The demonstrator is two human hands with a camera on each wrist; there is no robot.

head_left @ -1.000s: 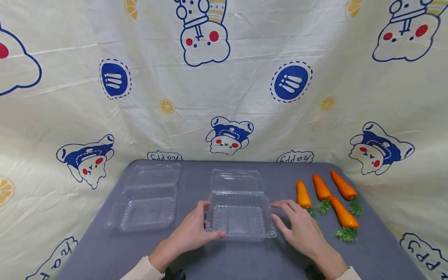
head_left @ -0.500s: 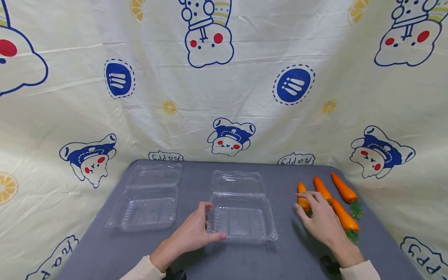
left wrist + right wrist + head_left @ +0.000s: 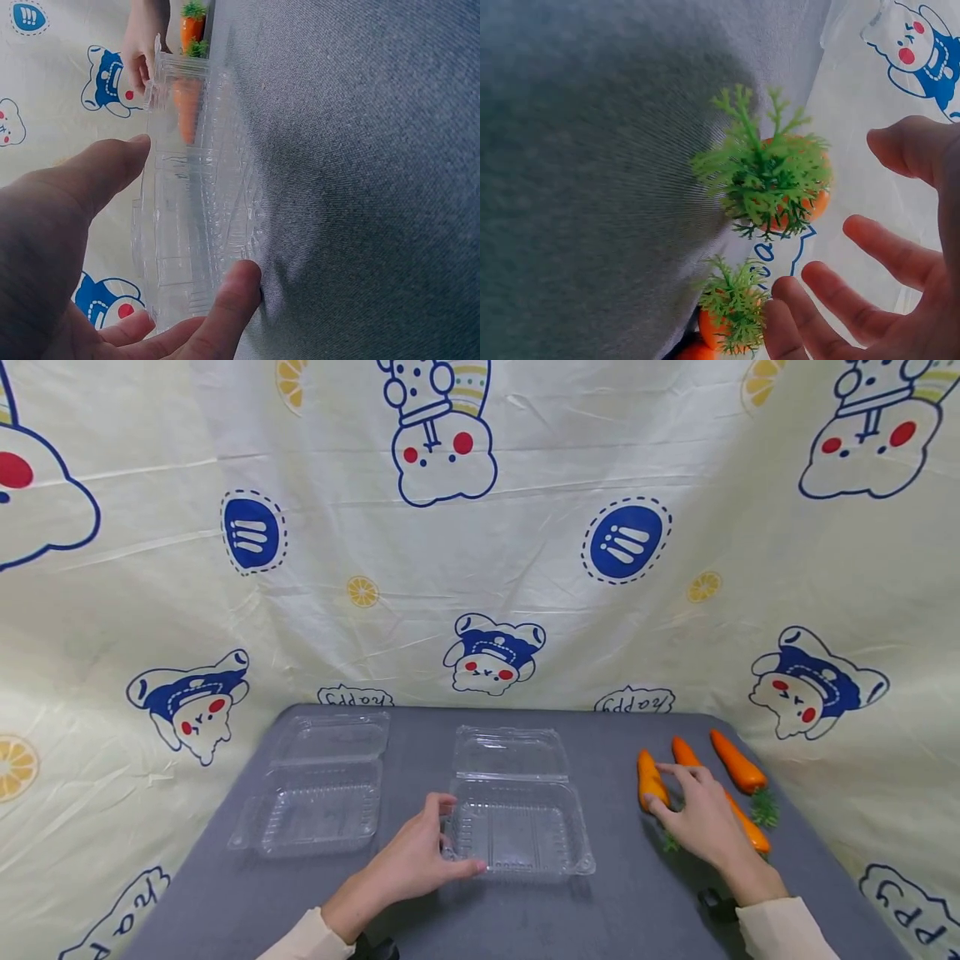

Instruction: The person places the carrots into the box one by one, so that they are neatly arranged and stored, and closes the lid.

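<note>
Head view: clear box (image 3: 517, 827) at 6 o'clock on grey table (image 3: 615, 902), lid (image 3: 510, 753) folded back at its 12. L hand (image 3: 412, 853) has thumb & fingers curved round box's 8 o'clock corner. R hand (image 3: 699, 814) at approx 4 o'clock, thumb & fingers spread, right by orange carrot (image 3: 649, 777); can't tell if touching. Hands well apart. Other carrots (image 3: 738, 764) approx 2–4 o'clock of that one. 2nd box (image 3: 322, 806), lid also back, at 8.
</note>
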